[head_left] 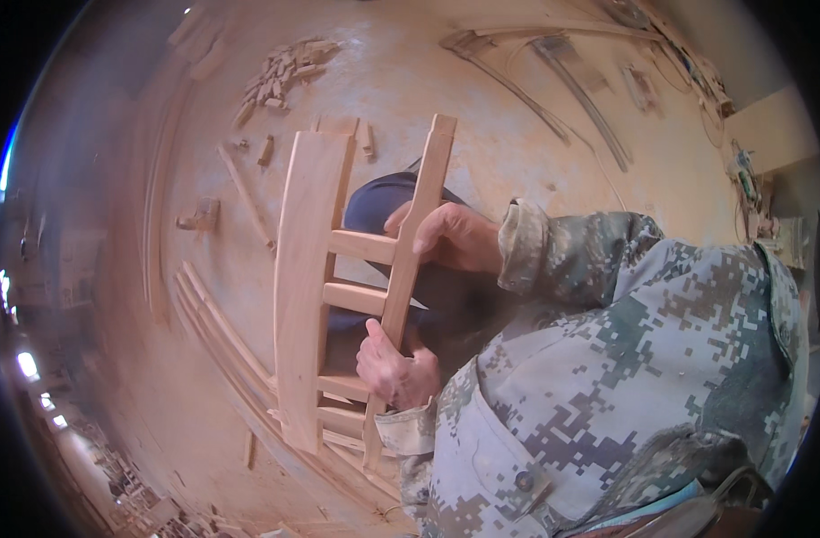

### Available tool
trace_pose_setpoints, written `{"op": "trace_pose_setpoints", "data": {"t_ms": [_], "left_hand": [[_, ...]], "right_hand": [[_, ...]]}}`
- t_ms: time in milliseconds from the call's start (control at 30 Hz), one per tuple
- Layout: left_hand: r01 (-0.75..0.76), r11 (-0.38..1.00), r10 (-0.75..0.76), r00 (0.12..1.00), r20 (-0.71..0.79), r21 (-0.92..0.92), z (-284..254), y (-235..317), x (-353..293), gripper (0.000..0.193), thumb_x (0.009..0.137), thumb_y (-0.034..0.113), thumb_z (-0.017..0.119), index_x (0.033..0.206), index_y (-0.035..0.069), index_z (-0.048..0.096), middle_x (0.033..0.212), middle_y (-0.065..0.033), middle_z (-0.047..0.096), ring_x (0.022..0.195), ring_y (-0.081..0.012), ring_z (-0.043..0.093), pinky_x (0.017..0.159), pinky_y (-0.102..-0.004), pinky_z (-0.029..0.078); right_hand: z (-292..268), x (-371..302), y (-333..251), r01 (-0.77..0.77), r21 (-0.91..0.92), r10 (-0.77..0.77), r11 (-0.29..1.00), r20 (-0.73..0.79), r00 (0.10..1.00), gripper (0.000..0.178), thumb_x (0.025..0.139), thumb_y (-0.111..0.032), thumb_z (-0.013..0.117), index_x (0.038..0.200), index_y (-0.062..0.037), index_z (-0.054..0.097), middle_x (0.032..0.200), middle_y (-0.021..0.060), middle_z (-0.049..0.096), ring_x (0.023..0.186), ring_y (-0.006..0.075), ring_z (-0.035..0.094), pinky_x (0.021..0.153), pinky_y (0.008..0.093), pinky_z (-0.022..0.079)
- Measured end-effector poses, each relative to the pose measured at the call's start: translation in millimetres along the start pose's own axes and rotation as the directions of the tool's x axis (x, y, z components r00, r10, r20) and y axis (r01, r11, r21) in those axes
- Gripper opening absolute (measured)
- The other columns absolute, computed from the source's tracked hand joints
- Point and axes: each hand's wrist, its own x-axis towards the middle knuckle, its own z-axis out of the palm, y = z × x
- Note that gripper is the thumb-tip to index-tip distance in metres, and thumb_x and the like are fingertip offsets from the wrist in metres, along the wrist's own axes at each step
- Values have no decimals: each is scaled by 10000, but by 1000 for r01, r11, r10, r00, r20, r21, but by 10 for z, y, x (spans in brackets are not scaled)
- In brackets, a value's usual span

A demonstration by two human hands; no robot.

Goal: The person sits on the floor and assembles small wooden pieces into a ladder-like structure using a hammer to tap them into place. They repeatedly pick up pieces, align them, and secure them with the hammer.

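pale wooden ladder-like frame [338,287]: left hand [394,369] and right hand [455,238] each grip closed around its narrow rail.

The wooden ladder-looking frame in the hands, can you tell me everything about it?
The wooden frame is pale, bare, unfinished wood: one wide curved board, one narrow rail, and short rungs joining them. It stands tilted above a dusty floor. The right hand wraps the narrow rail higher up; the left hand grips it lower down. It may be part of a chair.
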Motion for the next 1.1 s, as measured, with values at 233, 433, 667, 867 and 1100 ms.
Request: {"op": "trace_pose_setpoints", "data": {"t_ms": [233, 433, 667, 867, 1100], "left_hand": [[55, 985, -45, 997, 69, -162, -422, -161, 313, 526, 705, -24, 630, 1231, -33, 654, 1090, -260, 694, 1011, -467, 686, 883, -538, 557], [437, 685, -190, 880, 436, -583, -699, -1048, 1170, 327, 853, 47, 750, 1169, -26, 707, 865, -79, 720, 769, -221, 698, 715, -360, 559], [711, 637, -464, 662, 589, -298, -237, -2034, 1371, 227, 869, 166, 774, 1020, 4, 726, 703, -41, 655, 546, -133, 621, 521, -308, 486], [765, 614, -548, 592, 592, -196, 231, -2177, 919, 240, 785, 165, 744, 949, -8, 714, 706, -94, 696, 564, -178, 659, 539, -360, 504], [546, 835, -516, 742, 428, 60, 525, -2065, 679, 328, 773, 263, 759, 972, 3, 742, 910, -253, 755, 897, -430, 741, 797, -503, 584]], "right_hand": [[267, 211, 26, 59, -8, -59, 998, 75, 995, 371, 845, -176, 700, 1165, 9, 676, 1200, 130, 668, 1140, 269, 647, 1062, 425, 482], [239, 528, -13, -49, -148, 73, 988, 166, 983, 560, 951, -85, 635, 1479, -10, 466, 1335, 235, 660, 1101, 329, 733, 1012, 430, 596], [-1113, 650, 1179, -346, -866, 29, 361, -360, 932, 304, 844, -170, 724, 1062, 39, 757, 1083, 228, 759, 1009, 317, 759, 837, 426, 597], [-1774, 197, 1646, -508, -861, 218, -17, -499, 838, 507, 769, -348, 796, 1102, 35, 778, 1182, 218, 760, 1049, 358, 740, 870, 460, 584], [-1848, -181, 1620, -621, -741, 378, 255, -515, 769, 272, 890, -323, 670, 898, -61, 743, 840, 88, 700, 750, 245, 681, 663, 443, 538]]}}
